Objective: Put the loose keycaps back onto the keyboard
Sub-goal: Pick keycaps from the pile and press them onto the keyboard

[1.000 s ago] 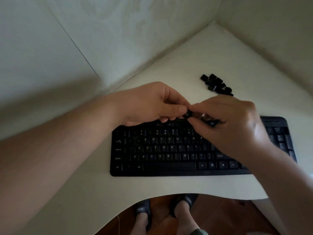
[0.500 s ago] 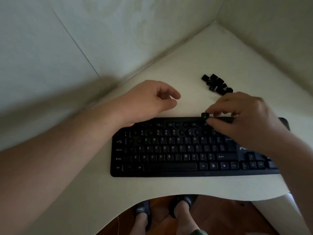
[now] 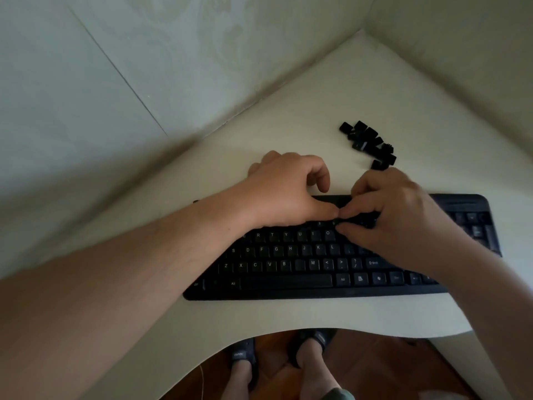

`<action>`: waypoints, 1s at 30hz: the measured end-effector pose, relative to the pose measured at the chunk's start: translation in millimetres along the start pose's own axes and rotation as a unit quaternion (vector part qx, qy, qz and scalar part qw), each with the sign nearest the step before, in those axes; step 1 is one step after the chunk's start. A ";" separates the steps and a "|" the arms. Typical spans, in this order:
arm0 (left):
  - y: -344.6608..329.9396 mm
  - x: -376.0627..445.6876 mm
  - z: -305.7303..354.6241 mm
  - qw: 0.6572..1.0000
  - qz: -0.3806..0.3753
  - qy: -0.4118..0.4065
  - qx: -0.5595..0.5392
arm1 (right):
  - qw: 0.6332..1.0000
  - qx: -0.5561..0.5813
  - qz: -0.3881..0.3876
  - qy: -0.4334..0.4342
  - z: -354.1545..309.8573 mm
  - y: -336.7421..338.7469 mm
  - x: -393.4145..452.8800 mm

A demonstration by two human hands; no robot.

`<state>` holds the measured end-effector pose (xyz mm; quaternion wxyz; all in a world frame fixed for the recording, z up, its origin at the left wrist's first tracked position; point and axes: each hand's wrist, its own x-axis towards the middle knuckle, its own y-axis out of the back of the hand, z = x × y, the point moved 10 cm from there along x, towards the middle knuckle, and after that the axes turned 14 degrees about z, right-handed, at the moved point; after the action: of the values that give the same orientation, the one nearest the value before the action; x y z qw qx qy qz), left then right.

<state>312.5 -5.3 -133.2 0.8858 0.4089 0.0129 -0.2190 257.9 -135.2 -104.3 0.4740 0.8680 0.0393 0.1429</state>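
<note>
Both hands have dropped onto the keyboard's (image 3: 288, 272) upper rows, thumbs touching. Loose keycaps (image 3: 367, 144) lie heaped on the surface (image 3: 288, 316) just beyond the right hand (image 3: 403, 217), whose curled fingertips press keys; left hand (image 3: 285, 192) loosely curled, holding nothing visible.
</note>
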 end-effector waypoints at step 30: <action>-2.1 20.7 6.8 0.995 -0.002 0.061 -0.077 | 0.981 -0.091 0.140 -0.103 58.7 55.7 20.5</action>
<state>329.3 -19.3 -134.5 0.9118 0.3518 0.0849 -0.1938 290.5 -209.1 -83.5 0.5281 0.8280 -0.1446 0.1208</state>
